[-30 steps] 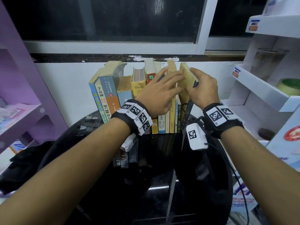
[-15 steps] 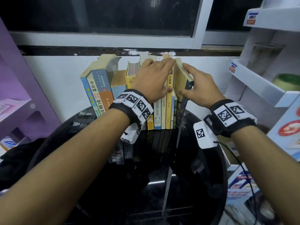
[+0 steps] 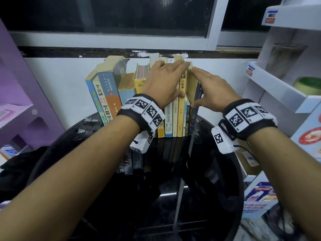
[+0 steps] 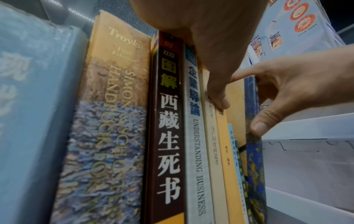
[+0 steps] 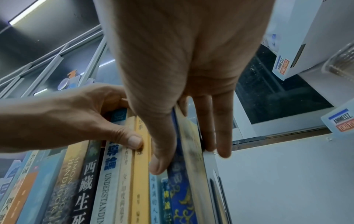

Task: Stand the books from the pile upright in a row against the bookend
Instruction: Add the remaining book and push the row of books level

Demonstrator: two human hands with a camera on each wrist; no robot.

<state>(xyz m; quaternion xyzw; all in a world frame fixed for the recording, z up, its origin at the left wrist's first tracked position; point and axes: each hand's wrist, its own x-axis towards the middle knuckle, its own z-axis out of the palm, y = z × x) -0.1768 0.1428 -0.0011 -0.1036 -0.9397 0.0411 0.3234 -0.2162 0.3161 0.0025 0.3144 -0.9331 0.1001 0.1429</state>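
Tilted a moment ago, the dark-blue gold-patterned book (image 3: 194,117) now stands against the row of upright paperback books (image 3: 180,115); my right hand (image 3: 213,91) pinches it, and my left hand (image 3: 165,82) clasps neighbouring tops.

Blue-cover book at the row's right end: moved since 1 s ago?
Yes. The blue-cover book, pinched by the right hand, has swung left and closed against the yellow-spined book in the row that the left hand grips.

The yellow-and-blue book (image 4: 107,106) reads "Troyka" and "SIMON & SCHUSTER HANDBOOK FOR". The dark brown book (image 4: 168,136) shows "02" and "图解 西藏生死书". The white book (image 4: 197,151) says "企業導論 UNDERSTANDING BUSINESS". The yellow book (image 3: 181,115) bears "小故事", the cream book (image 3: 101,100) "李嘉誠". A shelf label (image 5: 283,67) reads "AMMELTZ YOKO YOKO".
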